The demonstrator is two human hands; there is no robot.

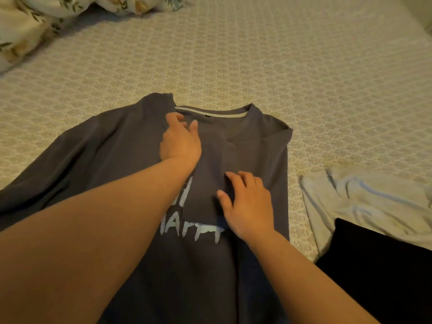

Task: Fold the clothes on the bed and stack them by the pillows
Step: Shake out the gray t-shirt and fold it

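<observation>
Open bedspread (257,54) ahead; pale garment (364,202), perhaps crumpled, rightward.

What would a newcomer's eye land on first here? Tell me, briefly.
First, the gray shirt spread across the middle of the bed, its right side folded inward. The left hand rests below its collar and the right hand on the folded part. A pale garment lies crumpled at the right.

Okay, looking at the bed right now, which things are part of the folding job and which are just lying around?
Part of the job:
grey shirt, under the left hand and right hand
pale blue garment
black garment
floral pillows, the stacking spot

Just there:
patterned bedspread
</observation>
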